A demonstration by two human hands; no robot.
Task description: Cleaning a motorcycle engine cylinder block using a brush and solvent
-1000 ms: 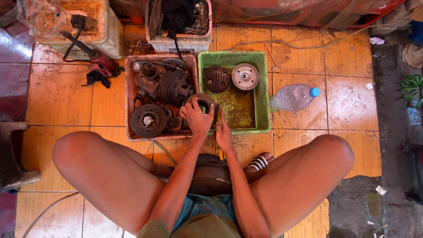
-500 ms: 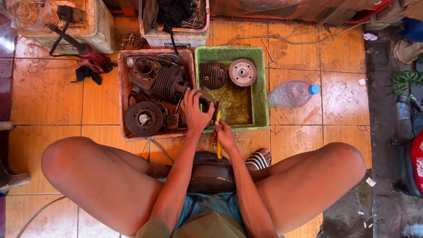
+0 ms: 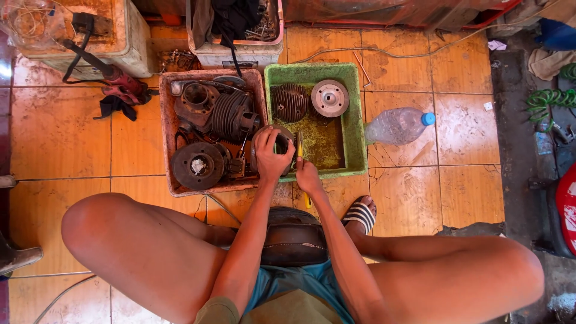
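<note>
My left hand [image 3: 273,157] is wrapped over a round dark metal engine part [image 3: 277,143], fingers curled shut on its rim, holding it at the near edge of the green tub [image 3: 357,129], right where that tub meets the brown tray [image 3: 165,129]. My right hand [image 3: 308,177] is closed around a yellow-handled tool [image 3: 299,147], tip pointing up into the part; handle end pokes out below my fist toward me. Looks like the cleaning or scraping step on this one piece, done over the tub's dirty liquid.

Inside the green tub, far end: a finned cylinder head [image 3: 289,102] and a pale round disc [image 3: 329,98] beside it. Left of the tub, the brown tray holds a finned cylinder [image 3: 231,115] and a flywheel-like disc [image 3: 197,165]. Right of the tub, a clear plastic bottle [image 3: 397,126] with a blue cap lies on its side on the orange tiles.

Next move, I judge: keep the part steady with the left, work the tool tip round the inner edge, probably rotating the part. Slippery grip is the risk.
</note>
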